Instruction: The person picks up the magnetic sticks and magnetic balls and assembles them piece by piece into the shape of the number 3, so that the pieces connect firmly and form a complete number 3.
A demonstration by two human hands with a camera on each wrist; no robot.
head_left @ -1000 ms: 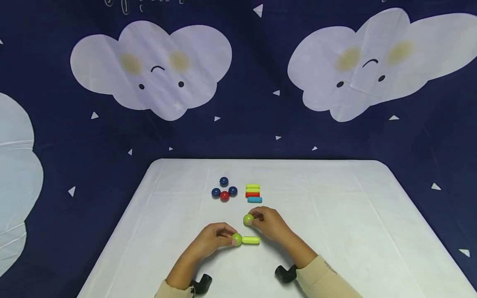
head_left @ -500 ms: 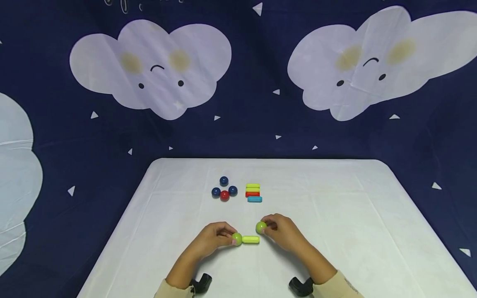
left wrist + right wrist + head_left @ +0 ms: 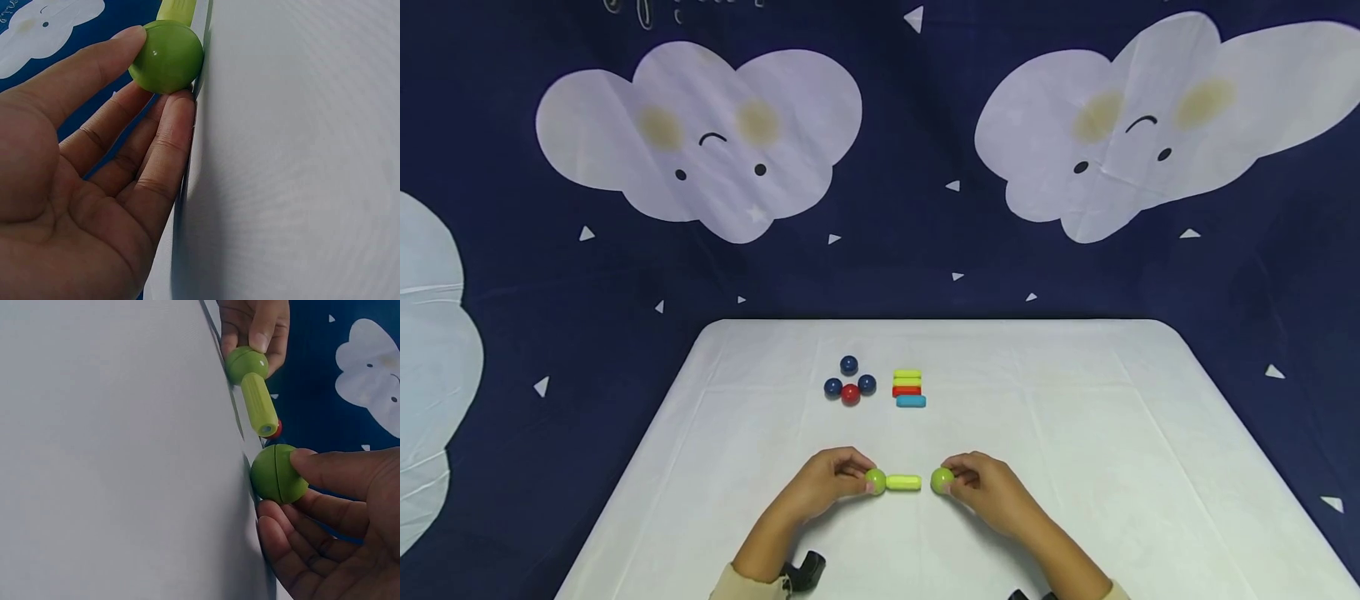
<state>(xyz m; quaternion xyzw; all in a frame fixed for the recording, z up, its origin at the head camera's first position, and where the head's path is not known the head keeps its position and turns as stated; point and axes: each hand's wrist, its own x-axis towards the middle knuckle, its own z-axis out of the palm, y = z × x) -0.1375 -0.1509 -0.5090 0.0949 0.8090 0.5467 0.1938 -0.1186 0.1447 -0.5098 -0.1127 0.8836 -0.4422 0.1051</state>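
- One green ball [image 3: 876, 482] is pinched by the left hand [image 3: 829, 485], probably to keep steady the yellow-green rod [image 3: 903, 482] which touches it.
- Another green ball [image 3: 942, 481] is pinched by the right hand [image 3: 994, 493], apart from the rod, seemingly held so to face its free end.
- The rod is between both balls, over the white table [image 3: 1075, 417]; its long axis goes left to right, free end pointing to the right hand.

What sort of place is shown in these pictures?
Probably an indoor play or filming corner: a white table before a dark blue backdrop with cartoon clouds, and coloured balls and rods on the table.
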